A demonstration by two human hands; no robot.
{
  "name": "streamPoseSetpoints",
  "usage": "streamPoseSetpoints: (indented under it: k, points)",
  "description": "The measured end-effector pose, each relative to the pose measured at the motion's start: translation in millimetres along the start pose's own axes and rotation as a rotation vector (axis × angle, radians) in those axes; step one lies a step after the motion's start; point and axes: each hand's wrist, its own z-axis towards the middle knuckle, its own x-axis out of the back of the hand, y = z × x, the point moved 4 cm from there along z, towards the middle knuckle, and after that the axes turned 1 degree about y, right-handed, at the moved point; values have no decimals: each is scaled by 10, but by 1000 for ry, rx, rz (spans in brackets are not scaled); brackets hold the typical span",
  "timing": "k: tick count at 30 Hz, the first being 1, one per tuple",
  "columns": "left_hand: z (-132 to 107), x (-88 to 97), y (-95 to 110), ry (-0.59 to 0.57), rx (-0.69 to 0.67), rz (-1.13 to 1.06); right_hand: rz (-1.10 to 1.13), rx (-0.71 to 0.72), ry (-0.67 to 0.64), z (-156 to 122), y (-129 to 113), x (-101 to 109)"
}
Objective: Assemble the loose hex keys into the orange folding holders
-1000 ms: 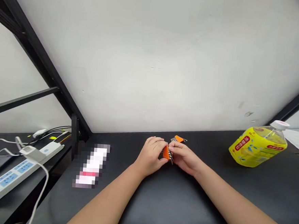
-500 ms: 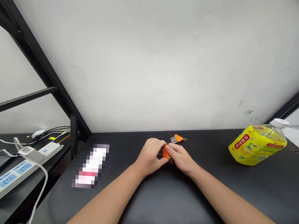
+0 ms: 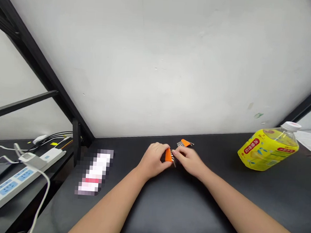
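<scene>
My left hand (image 3: 152, 160) is closed around an orange hex key holder (image 3: 168, 155), gripping it between thumb and fingers. Short bent ends of several hex keys (image 3: 173, 159) stick out from its right side. The fingertips of my right hand (image 3: 191, 161) are pinched at the upper keys, beside the holder; which key they touch is hidden. Just behind my right hand, a second orange hex key set (image 3: 186, 143) lies on the black table (image 3: 181, 210), its keys fanning out to the left.
A large yellow drink bottle (image 3: 269, 151) with a white cap stands at the right. On the left lies a pixelated flat object (image 3: 95, 172). Beyond the table's left edge are a white power strip (image 3: 20, 180) and cables (image 3: 46, 187). A white wall (image 3: 159, 60) rises behind.
The holder in my left hand has shifted slightly left and turned, showing more of the key ends. My right hand's fingers have moved from the holder's top edge to the keys.
</scene>
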Motion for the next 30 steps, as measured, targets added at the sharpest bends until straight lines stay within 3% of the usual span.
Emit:
streamPoseSetpoints:
  k: [3, 5, 8, 14, 18, 22, 27, 30]
  points:
    - [4, 44, -249, -18, 179, 86, -346, 148, 281, 45, -14, 414]
    - [-2, 52, -379, -34, 281, 116, -449, 86, 403, 79, 96, 646]
    - [-9, 13, -465, -95, 343, 138, -581, -19, 435, 146, 349, 802]
    - [-20, -51, -550, -89, 409, 260, -640, -100, 263, 274, 689, 675]
    - [-15, -23, -536, -33, 383, 268, -617, -138, 229, 278, 570, 613]
    - [24, 58, -288, 39, 294, 228, -557, -224, 119, 231, 389, 458]
    - [29, -91, 75, -163, 81, 184, -555, -176, 43, 187, 239, 223]
    - [18, -167, 80, -209, 134, 238, -527, -189, -5, 156, 191, 159]
